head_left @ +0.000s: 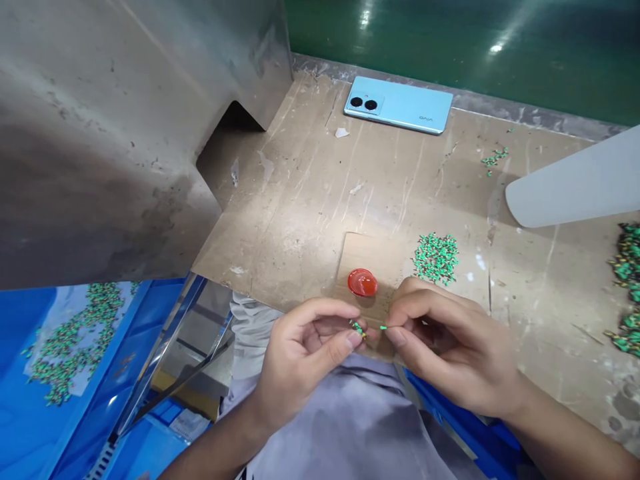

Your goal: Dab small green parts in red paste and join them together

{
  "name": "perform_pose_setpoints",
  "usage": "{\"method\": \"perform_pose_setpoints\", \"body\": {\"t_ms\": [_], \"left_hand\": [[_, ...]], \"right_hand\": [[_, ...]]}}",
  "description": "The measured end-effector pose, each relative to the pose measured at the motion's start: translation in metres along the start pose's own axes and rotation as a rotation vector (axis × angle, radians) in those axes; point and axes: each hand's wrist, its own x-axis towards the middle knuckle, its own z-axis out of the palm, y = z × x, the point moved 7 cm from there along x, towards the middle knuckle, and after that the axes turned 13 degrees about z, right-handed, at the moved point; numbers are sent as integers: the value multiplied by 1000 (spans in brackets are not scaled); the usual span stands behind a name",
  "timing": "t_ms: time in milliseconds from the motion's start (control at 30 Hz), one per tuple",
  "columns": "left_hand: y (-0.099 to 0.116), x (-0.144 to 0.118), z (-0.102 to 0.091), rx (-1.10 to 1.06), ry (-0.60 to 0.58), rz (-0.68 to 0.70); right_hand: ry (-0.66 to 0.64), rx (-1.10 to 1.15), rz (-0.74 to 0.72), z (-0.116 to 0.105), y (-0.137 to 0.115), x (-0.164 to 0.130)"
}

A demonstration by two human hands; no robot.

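My left hand (pixel 305 347) pinches a tiny green part (pixel 358 328) between thumb and forefinger, just over the near edge of the worn wooden table (pixel 310 200). My right hand (pixel 445 340) faces it, its thumb and forefinger closed on another small green piece (pixel 383 327). The two fingertips are a few centimetres apart. A small red cap (pixel 362 282) lies on a cardboard piece (pixel 377 257) right behind the hands. A pile of small green parts (pixel 436 257) sits just beyond my right hand.
A light blue phone (pixel 399 104) lies face down at the table's back. A white object (pixel 575 183) juts in from the right. More green parts lie at the right edge (pixel 627 280) and in a blue bin (pixel 65 347) at left. A grey metal housing (pixel 100 133) fills the left.
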Motion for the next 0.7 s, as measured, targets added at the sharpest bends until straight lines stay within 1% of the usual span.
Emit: {"method": "perform_pose_setpoints", "body": {"t_ms": [67,167,300,500,700], "left_hand": [[-1,0,1,7,-14,2],[4,5,5,27,-47,73],[10,9,5,83,-23,143],[16,5,4,238,-17,230],[18,5,4,274,-51,274]], "right_hand": [[-9,13,10,2,1,-1],[-9,45,19,3,1,-1],[-22,58,23,5,3,-2],[-86,69,31,11,7,-5],[-137,78,52,15,11,-7]]}}
